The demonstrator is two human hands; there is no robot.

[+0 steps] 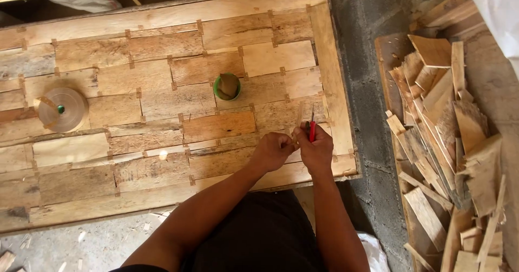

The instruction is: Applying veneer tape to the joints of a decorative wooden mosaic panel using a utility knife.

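My left hand [272,150] and my right hand [315,148] meet over the near right part of a large panel of joined wood pieces [162,88]. In my right hand is a tool with red handles [312,128], its thin metal tips pointing away from me. My left hand pinches something small and pale next to my right thumb; I cannot tell what it is. The wood pieces are held together at their seams by short strips of brown tape.
A big roll of brown tape [60,108] lies on the panel at the left. A small green cup [227,87] stands near the panel's middle. A heap of wood offcuts [448,142] lies right of the grey block wall [365,88]. Wood chips litter the floor.
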